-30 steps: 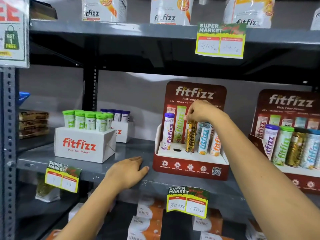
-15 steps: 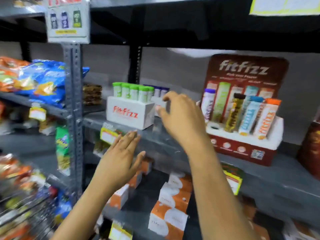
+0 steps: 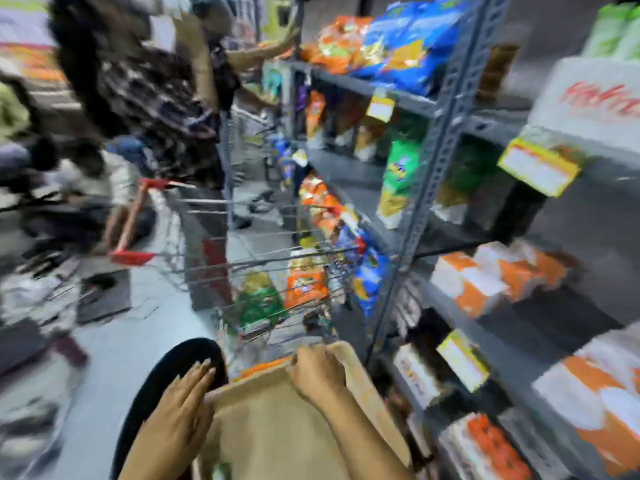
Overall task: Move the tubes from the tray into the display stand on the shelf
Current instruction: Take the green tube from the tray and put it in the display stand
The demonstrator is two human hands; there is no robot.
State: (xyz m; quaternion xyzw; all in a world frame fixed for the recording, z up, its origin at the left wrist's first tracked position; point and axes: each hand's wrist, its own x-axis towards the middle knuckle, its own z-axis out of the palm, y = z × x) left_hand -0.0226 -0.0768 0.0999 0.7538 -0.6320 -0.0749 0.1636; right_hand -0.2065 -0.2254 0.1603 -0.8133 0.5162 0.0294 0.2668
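The view is blurred and points down and left. A tan tray (image 3: pixel 277 417) lies at the bottom centre, partly over a round black seat (image 3: pixel 162 379). Orange tubes (image 3: pixel 265 368) show at the tray's far edge, smeared by blur. My left hand (image 3: pixel 185 403) lies flat on the tray's left rim with its fingers apart. My right hand (image 3: pixel 317 372) hovers over the far end of the tray, fingers curled down beside the orange tubes; whether it grips one is unclear. The red display stand is out of view. Only the white tube box (image 3: pixel 588 98) shows at the top right.
A wire shopping cart (image 3: pixel 263 268) with snack packs stands just beyond the tray. A person in dark patterned clothes (image 3: pixel 156 84) stands further up the aisle. Grey shelving (image 3: pixel 419 188) with chip bags, orange-white boxes (image 3: pixel 485 275) and price tags runs along the right.
My head has swung left and down, away from the display stand to the tray. Both hands have dropped from the shelf to the tray.
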